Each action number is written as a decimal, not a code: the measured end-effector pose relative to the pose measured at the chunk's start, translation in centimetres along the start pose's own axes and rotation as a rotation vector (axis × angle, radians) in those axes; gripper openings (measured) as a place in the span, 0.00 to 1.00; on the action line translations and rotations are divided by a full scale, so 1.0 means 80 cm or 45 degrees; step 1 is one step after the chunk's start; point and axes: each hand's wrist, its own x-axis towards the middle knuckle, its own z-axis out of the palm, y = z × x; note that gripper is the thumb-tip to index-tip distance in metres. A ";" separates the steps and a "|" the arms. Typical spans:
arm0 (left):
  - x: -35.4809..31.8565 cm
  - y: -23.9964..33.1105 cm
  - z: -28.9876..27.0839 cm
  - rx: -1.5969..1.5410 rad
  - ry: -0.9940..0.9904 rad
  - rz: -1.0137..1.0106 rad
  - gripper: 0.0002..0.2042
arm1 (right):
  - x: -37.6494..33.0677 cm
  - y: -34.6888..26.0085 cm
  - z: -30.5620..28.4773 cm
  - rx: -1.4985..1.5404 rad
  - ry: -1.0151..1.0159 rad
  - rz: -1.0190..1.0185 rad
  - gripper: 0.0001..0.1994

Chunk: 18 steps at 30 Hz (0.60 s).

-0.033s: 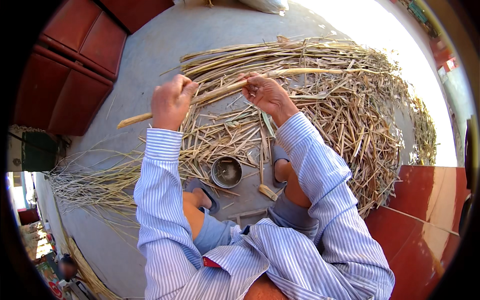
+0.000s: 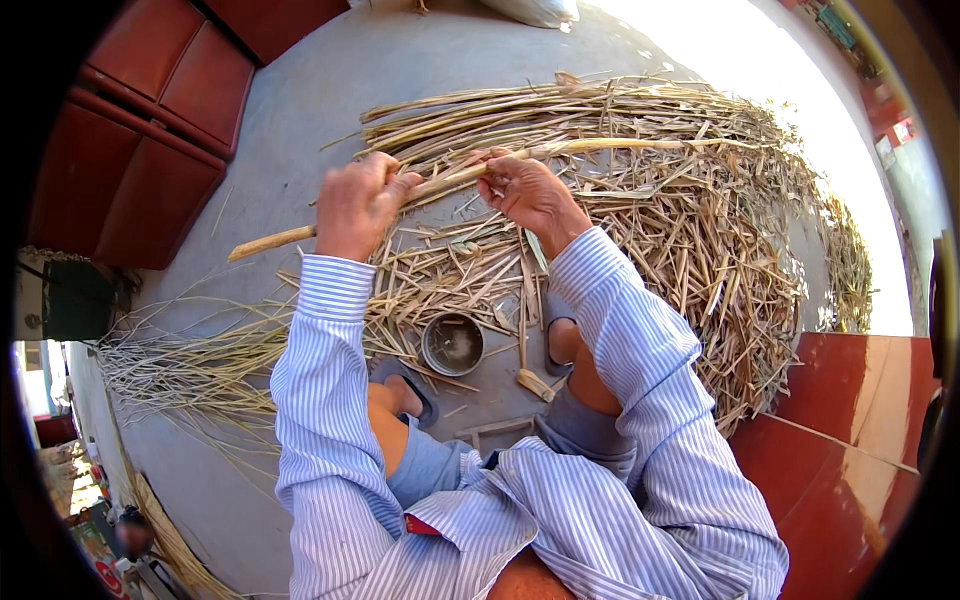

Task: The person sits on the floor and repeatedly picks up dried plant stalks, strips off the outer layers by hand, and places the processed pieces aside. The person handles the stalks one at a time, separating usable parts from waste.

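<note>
You see a small round metal bowl [image 2: 453,343] on the grey concrete floor [image 2: 300,130] near you, a big heap of dry split stalks [image 2: 720,230] at the right, and red panels [image 2: 140,130] far left.

A long pale cane stalk [image 2: 440,185] is gripped by the left hand [image 2: 357,207] and pinched by the right hand [image 2: 530,190] above a heap of dry stalks [image 2: 680,220] spread over the grey floor [image 2: 300,100]. A small metal bowl [image 2: 452,343] is seen between the sandalled feet.
</note>
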 end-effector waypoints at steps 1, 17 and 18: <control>-0.004 0.003 0.014 0.073 -0.093 0.076 0.14 | 0.000 0.010 0.002 -0.009 -0.102 0.007 0.09; -0.008 -0.013 0.013 0.195 -0.086 0.201 0.15 | 0.022 0.035 0.002 -0.031 -0.035 0.057 0.06; -0.009 -0.016 0.010 0.150 -0.083 0.134 0.15 | 0.023 0.025 -0.001 0.067 0.022 0.004 0.07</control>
